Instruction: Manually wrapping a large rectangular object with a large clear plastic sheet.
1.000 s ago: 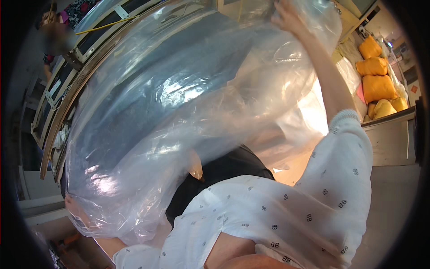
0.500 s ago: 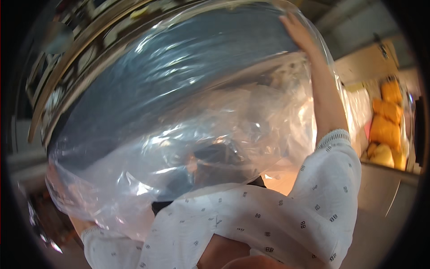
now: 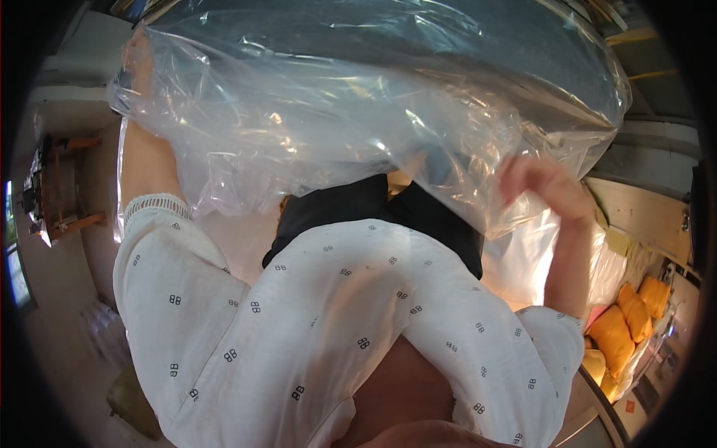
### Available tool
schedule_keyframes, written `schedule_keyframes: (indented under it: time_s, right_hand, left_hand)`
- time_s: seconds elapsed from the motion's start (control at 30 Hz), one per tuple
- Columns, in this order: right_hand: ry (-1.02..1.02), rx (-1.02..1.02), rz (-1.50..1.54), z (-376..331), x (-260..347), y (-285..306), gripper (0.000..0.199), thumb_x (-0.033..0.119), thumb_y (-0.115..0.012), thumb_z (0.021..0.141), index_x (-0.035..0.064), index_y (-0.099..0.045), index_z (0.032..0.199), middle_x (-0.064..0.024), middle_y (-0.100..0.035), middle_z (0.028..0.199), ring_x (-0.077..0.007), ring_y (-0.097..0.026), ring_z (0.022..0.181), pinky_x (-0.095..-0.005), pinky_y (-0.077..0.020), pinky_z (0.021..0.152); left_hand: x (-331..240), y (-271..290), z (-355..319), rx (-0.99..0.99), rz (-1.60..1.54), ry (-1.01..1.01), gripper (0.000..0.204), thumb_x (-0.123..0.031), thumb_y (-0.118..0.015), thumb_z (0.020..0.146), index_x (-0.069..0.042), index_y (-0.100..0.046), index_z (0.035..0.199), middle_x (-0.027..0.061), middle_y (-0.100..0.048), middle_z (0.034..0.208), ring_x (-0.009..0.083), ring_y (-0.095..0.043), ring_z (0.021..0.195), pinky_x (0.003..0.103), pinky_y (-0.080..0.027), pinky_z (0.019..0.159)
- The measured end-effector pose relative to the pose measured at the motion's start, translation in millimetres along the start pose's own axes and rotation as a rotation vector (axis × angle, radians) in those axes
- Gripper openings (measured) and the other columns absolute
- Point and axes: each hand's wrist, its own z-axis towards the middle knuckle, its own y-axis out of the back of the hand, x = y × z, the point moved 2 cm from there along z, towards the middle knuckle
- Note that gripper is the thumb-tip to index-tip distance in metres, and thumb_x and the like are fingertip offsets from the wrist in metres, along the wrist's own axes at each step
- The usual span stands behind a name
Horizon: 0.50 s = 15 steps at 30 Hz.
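A large dark blue-grey panel [image 3: 463, 37] with a rounded right end spreads across the top of the view, inside a loose, crinkled clear plastic bag [image 3: 314, 127]. My left hand [image 3: 137, 60] is up at the bag's left end, its fingers closed on the film, partly veiled by plastic. Near the bag's lower right part is my right hand [image 3: 541, 183], its fingers bent and smeared by motion. Loose film hangs beside and below those fingers; whether they grip it is unclear.
Several orange bundles [image 3: 612, 340] lie at the lower right, beside a pale wooden board [image 3: 642, 220]. At the left stands a small wooden rack [image 3: 75, 187] by a wall. More clear film hangs down near my right forearm.
My right hand has left the panel's far right edge and come down closer to my body. The panel has shifted away and to the right, and my left hand is higher in view.
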Motion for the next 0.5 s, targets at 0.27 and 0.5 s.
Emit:
schedule_keyframes:
  time_s: [0.27,0.5]
  right_hand:
    - [-0.128,-0.918,-1.259,62.3,-154.9,-22.3,0.069,0.026,-0.065,0.072,0.0043,-0.034,0.129,-0.0240,-0.039,0.125,-0.0410,-0.037,0.114,-0.0415,-0.0330,0.096]
    - [0.041,-0.878,-0.824,36.2,-84.4,-47.2,0.027,0.022,-0.047,0.089,0.0027,-0.055,0.106,-0.0104,-0.057,0.107,-0.0219,-0.052,0.099,-0.0334,-0.0397,0.087]
  left_hand:
    - [-18.8,-25.9,-1.2,-0.024,-0.169,0.088,0.047,-0.048,-0.051,0.079,-0.004,-0.066,0.086,0.0165,-0.064,0.082,0.0320,-0.061,0.079,0.038,-0.046,0.072]
    - [-34.2,-15.4,-20.7,-0.114,-0.319,0.170,0.045,-0.046,-0.053,0.079,-0.004,-0.066,0.087,0.0156,-0.064,0.084,0.0302,-0.061,0.079,0.038,-0.046,0.073]
